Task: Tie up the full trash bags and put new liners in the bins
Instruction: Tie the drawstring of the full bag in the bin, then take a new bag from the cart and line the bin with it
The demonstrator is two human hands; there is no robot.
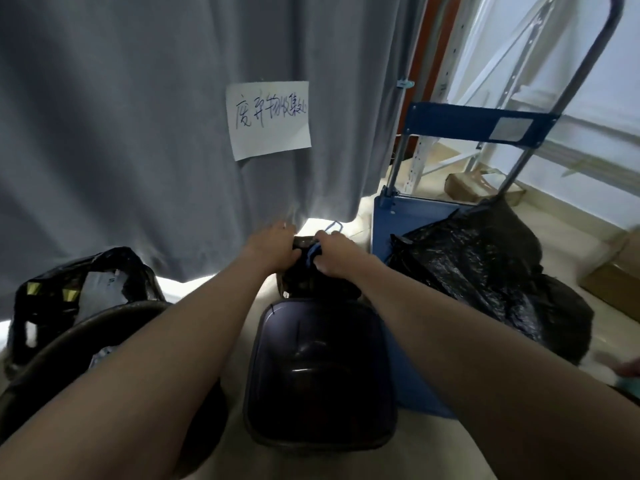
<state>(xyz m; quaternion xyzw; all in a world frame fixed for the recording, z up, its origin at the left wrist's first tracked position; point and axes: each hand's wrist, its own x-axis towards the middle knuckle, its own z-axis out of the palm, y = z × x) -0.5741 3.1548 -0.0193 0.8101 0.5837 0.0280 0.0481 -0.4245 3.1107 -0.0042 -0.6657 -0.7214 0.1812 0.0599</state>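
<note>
Nearest me, the dark rounded plastic bin (pixel 318 372) is sitting on the floor. Above it, my left hand (pixel 273 249) and right hand (pixel 334 252) are gripping the gathered neck of the black trash bag (pixel 320 282); I should be cinching its blue drawstring (pixel 313 254) tight before lifting.

Tight spot: grey curtain (pixel 138 133) closes off the far side just behind the small dark bin (pixel 318 372). Round bin (pixel 104 327) with its black bag crowds the left, and the blue cart (pixel 408 216), loaded with a full black bag (pixel 485 271), blocks the right. Open floor (pixel 398 452) only in the near strip between them.
</note>
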